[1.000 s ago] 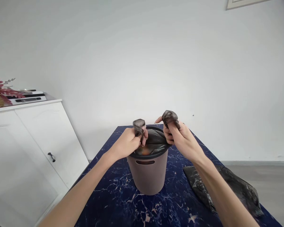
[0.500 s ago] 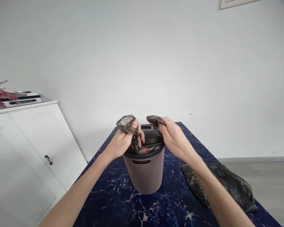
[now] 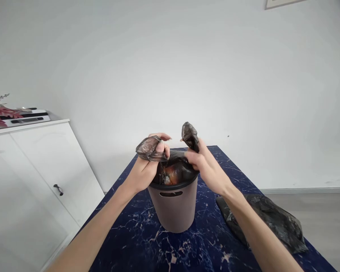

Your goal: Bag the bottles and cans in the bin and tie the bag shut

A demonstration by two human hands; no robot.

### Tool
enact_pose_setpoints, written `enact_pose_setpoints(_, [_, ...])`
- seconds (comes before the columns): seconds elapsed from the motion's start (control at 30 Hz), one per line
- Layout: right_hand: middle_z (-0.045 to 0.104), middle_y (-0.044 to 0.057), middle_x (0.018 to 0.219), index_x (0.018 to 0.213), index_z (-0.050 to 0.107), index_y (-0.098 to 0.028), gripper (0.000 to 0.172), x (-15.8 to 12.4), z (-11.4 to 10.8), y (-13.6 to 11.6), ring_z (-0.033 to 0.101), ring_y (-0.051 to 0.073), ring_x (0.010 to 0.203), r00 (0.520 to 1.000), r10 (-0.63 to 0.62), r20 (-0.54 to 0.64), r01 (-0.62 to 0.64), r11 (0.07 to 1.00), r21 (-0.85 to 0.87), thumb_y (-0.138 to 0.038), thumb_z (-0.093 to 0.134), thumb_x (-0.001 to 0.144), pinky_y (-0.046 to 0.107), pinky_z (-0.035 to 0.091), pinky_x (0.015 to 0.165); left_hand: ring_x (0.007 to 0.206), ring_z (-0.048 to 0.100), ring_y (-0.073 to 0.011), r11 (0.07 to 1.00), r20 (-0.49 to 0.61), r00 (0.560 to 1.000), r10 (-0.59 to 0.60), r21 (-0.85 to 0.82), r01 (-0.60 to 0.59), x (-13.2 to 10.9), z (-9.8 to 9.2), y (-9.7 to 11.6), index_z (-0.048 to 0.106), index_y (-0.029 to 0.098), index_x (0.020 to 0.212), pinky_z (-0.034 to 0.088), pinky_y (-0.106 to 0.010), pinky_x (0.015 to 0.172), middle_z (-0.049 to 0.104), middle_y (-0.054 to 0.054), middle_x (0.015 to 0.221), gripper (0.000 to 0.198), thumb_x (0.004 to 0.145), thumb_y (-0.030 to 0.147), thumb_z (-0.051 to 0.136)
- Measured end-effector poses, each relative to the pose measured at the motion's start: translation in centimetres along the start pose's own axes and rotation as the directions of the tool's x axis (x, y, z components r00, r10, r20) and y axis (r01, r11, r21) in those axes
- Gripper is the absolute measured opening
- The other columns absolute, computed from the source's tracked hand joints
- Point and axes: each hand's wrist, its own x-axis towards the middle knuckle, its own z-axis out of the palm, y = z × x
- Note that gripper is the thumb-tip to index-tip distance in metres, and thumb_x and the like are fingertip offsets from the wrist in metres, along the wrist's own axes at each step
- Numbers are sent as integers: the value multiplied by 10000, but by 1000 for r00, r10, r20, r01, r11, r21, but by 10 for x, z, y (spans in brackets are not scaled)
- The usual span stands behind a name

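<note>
Both hands are closed on the thin black plastic bag (image 3: 175, 172) lining the round grey-brown plastic bin (image 3: 174, 211), which stands on the dark blue marbled surface (image 3: 141, 241). The left hand (image 3: 146, 172) clenches one bunched edge, and the right hand (image 3: 208, 168) pinches another, held higher. Something orange-brown inside the bag cannot be made out. A second crumpled black bag (image 3: 274, 221) lies to the right, partly behind the right forearm. A framed picture (image 3: 280, 3) is cut off at the top.

Left hand (image 3: 143, 172) and right hand (image 3: 208, 168) each pinching black bin liner (image 3: 174, 170) over grey bin (image 3: 174, 207), blue marble table (image 3: 147, 241)
</note>
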Motion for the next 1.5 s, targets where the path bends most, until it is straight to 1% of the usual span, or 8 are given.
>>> enact_pose_setpoints(0.23, [620, 163, 1300, 1557, 411, -233, 926, -10, 17, -19, 689, 308, 947, 993, -47, 111, 88, 912, -400, -583, 807, 797, 518, 605, 811, 1494, 414, -298, 962, 158, 983, 91, 241, -128, 0, -8, 19, 656, 243, 1020, 406, -489, 1265, 424, -82, 1598, 288, 1133, 417, 457])
enact_pose_setpoints(0.37, [626, 161, 1236, 1262, 601, -214, 491, -15, 32, -15, 670, 309, 928, 979, -140, 149, 198, 826, -527, -454, 729, 853, 433, 583, 665, 1555, 374, -326, 901, 308, 945, 106, 372, -222, 0, -2, 49, 508, 279, 1428, 486, -532, 1228, 424, -123, 1622, 418, 1026, 263, 622])
enact_pose_setpoints(0.57, [682, 95, 947, 1030, 708, -278, 146, -23, 37, -17, 643, 277, 846, 984, -128, 123, 162, 932, -324, -305, 570, 989, 391, 550, 636, 1617, 301, -363, 683, 481, 836, 265, 518, -514, -13, 16, 71, 621, 249, 1221, 329, -626, 1315, 477, -124, 1626, 290, 972, 102, 591])
enact_pose_setpoints(0.77, [731, 47, 882, 981, 782, -266, 444, -23, 30, -31, 701, 266, 864, 992, 45, 121, -63, 987, 147, -577, 487, 1095, 405, 596, 794, 1613, 277, -423, 870, -10, 982, 191, 465, -165, -39, 3, 53, 249, 298, 1608, 375, -627, 1283, 277, -169, 1708, 1034, 815, 430, 901])
enact_pose_setpoints(1.0, [792, 61, 1177, 1219, 786, -283, 479, -25, 24, -39, 731, 303, 1152, 968, 216, 131, -244, 931, 270, -682, 601, 1029, 439, 576, 1046, 1377, 589, -432, 916, 100, 933, -346, 249, 314, -47, 2, 50, 142, 366, 1615, 618, -575, 971, 504, -188, 1524, 1157, 763, 476, 917])
enact_pose_setpoints(1.23, [748, 29, 949, 1165, 761, -261, 452, -26, 4, -34, 703, 225, 868, 977, 38, 211, -69, 987, 145, -632, 512, 1096, 371, 613, 832, 913, 748, -252, 930, 197, 910, -366, 112, 350, -40, 8, 51, 183, 299, 1574, 607, -427, 830, 749, -51, 1095, 909, 878, 339, 767])
enact_pose_setpoints(1.4, [712, 55, 956, 991, 731, -288, 503, -26, -16, -30, 689, 258, 922, 970, -9, 243, 15, 1000, -22, -721, 483, 1062, 406, 624, 794, 908, 699, -251, 938, 241, 933, -268, 287, 195, -29, 1, 44, 671, 261, 985, 546, -413, 835, 756, -24, 961, 162, 840, 201, 633])
enact_pose_setpoints(1.5, [699, 51, 924, 927, 697, -283, 501, -22, -23, -32, 664, 238, 877, 933, -66, 353, 116, 985, -124, -654, 416, 1112, 399, 597, 812, 897, 670, -236, 953, 262, 941, -214, 269, 142, -23, -1, 41, 672, 244, 812, 516, -387, 837, 734, -17, 875, 143, 848, 165, 557])
